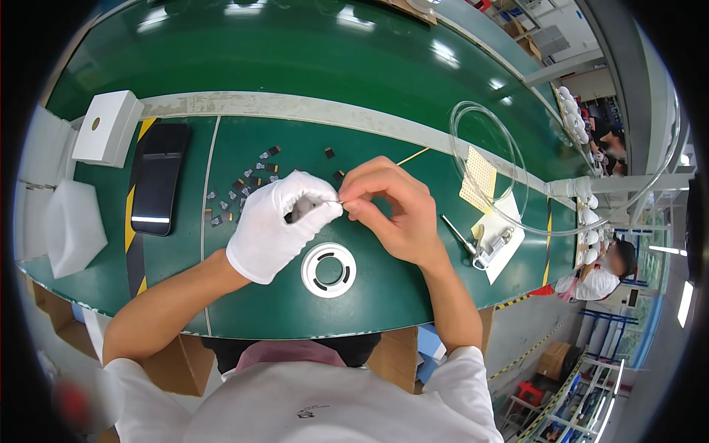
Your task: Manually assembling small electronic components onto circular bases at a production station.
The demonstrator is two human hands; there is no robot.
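My left hand (282, 225), in a white glove, is closed with its fingertips pinched together. My bare right hand (395, 210) meets it there, thumb and forefinger pressed together around something tiny and thin that I cannot make out. Just below the hands, a white ring-shaped part (311, 286) with dark curved slots lies flat on the green mat (384, 306). Beyond the left hand, several small black and grey pieces (240, 184) are scattered on the mat. A lone dark piece (329, 153) lies farther off, above the hands.
To the left are a black phone (159, 181), a white box (107, 129) and white foam (77, 229). A dotted yellow sheet (478, 177), a metal tool (496, 247) on white paper and a coiled clear tube (452, 133) are on the right. Another person (598, 280) sits farther right.
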